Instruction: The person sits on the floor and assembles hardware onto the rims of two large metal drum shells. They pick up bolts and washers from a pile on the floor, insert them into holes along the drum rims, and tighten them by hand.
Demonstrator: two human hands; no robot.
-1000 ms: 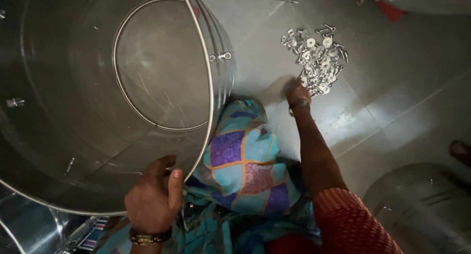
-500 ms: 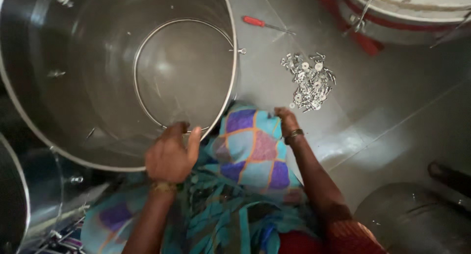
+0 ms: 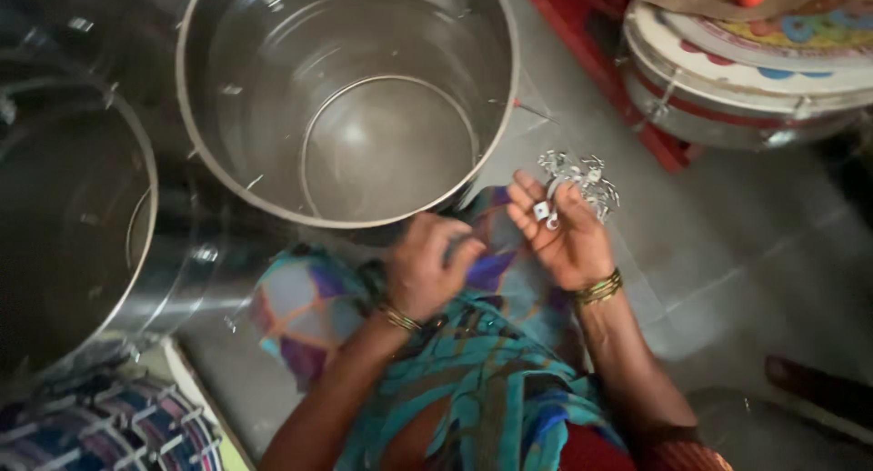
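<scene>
A small metal fitting (image 3: 544, 212) lies in the upturned, open palm of the right hand (image 3: 566, 235), just in front of the pile of metal fittings (image 3: 582, 178) on the floor. It looks light, stiff and slippery, best pinched by its edges. The left hand (image 3: 426, 269), loosely curled and blurred, holds nothing I can make out, beside the rim of the steel drum shell (image 3: 350, 103).

No packages, labels, signs or screens visible.
</scene>
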